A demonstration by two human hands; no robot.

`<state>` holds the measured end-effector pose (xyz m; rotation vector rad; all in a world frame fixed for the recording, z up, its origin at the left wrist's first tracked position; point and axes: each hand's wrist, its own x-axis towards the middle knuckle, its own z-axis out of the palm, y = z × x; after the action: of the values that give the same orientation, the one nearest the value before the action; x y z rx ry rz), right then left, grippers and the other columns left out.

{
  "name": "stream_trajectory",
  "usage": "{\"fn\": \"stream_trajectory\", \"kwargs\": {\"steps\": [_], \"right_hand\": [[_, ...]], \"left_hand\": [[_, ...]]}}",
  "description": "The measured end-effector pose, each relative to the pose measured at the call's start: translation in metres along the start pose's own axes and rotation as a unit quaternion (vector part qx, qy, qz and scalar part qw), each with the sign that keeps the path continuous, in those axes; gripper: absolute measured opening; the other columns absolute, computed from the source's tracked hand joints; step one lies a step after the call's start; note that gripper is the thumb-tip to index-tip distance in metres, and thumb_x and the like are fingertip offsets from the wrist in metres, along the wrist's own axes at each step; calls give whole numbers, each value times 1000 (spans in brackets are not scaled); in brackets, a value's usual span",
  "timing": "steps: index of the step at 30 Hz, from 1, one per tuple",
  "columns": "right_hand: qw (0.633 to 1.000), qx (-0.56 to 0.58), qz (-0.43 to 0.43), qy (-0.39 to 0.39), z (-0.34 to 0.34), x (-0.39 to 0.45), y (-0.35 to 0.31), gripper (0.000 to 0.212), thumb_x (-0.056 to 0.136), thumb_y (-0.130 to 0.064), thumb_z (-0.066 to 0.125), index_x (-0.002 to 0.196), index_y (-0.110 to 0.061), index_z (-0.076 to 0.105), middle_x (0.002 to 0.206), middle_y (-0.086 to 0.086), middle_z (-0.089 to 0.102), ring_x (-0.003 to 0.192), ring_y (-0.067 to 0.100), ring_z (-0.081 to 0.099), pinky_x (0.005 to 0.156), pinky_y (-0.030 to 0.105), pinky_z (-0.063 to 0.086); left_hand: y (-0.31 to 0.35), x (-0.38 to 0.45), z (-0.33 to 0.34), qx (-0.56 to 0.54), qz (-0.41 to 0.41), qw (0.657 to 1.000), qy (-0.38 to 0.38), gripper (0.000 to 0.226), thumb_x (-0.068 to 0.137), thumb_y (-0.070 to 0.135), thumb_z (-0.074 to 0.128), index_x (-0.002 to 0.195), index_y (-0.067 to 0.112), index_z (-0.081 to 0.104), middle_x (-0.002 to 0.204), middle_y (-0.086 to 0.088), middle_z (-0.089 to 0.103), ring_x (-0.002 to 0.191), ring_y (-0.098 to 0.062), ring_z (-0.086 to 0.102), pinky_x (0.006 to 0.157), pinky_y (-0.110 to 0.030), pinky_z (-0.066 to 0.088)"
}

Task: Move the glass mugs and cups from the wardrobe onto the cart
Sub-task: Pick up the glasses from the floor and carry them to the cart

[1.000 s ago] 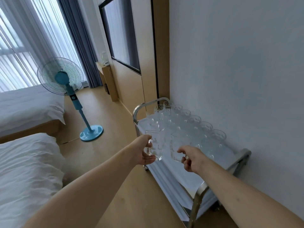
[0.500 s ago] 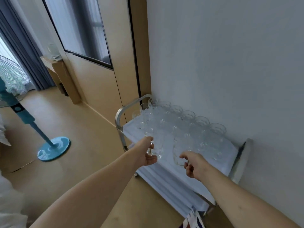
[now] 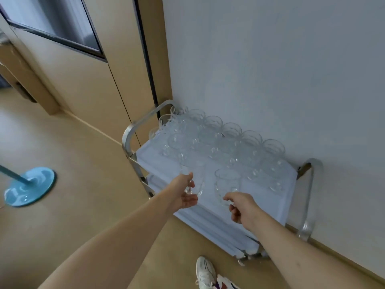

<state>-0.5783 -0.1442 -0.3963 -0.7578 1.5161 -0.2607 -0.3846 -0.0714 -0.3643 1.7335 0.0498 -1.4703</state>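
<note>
A steel cart (image 3: 127,137) with a white cloth (image 3: 268,202) on its top shelf stands against the white wall. Several clear glass mugs (image 3: 227,140) are lined up on it in rows. My left hand (image 3: 183,193) grips one glass mug (image 3: 196,178) by its handle, above the cart's near left edge. My right hand (image 3: 241,207) holds a second glass mug (image 3: 227,184) by its handle, over the cloth near the front edge. Both mugs are upright. I cannot tell whether either touches the cloth.
A wooden wardrobe front (image 3: 83,76) with a dark-framed mirror panel (image 3: 54,19) runs to the left of the cart. A blue fan base (image 3: 29,188) stands on the wood floor at the left. My white shoe (image 3: 205,272) is on the floor below the cart.
The view has swung right and down toward the cart; the beds and fan head have left the frame. Both hands have carried their mugs closer over the cart's front edge.
</note>
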Motion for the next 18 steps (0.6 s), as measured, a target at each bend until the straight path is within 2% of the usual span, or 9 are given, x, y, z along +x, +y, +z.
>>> {"fn": "stream_trajectory", "kwargs": {"steps": [6,11,16,18], "right_hand": [[1000,14,-12,-23,10,28,2,16,81,-6,71,96,-7,66,65,8,52,50,15,43,45,25,41],[998,3,-54,-26,14,46,7,7,83,-4,69,82,-10,66,68,8,54,57,18,48,52,30,49],[996,-19,-78,-32,12,63,7,19,87,-2,67,73,-9,57,69,10,57,58,19,54,58,33,56],[995,-26,-89,-25,12,68,7,24,89,-5,68,72,-11,52,70,11,60,59,20,56,60,34,58]], "left_hand": [[8,29,5,-8,-24,1000,-4,39,102,43,57,92,5,58,88,-20,59,79,-32,64,68,-41,60],[11,48,17,-13,-29,999,5,35,104,37,54,88,6,56,92,-16,52,75,-27,61,66,-38,57],[7,63,27,-29,-20,999,-2,34,106,37,51,91,7,57,107,-15,49,90,-30,60,86,-43,57],[7,66,32,-23,-10,1000,-15,33,106,37,49,96,7,58,115,-13,49,99,-30,61,87,-43,57]]}}
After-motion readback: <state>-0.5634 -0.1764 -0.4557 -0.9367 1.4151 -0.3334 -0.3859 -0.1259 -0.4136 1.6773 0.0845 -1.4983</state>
